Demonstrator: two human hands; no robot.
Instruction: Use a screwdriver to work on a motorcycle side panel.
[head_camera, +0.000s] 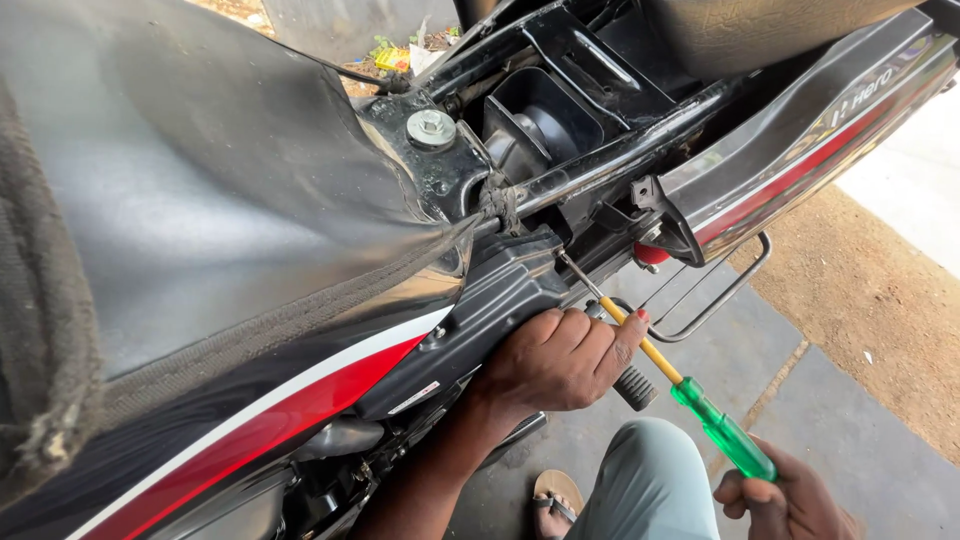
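My right hand (785, 500) grips the green handle of a long screwdriver (660, 365) at the lower right. Its yellow shaft runs up-left and the metal tip sits at the black plastic side cover (500, 290) of a motorcycle. My left hand (555, 360) rests against the lower edge of that cover, thumb touching the yellow shaft, fingers curled on the cover. The black fuel tank (200, 190) fills the left of the view.
A large bolt with washer (431, 128) sits on the frame behind the tank. The open seat bay (560, 110) and a black-and-red tail panel (800, 150) lie to the right. A chrome footrest bar (715, 295), my knee (650, 490) and sandalled foot (555, 500) are below.
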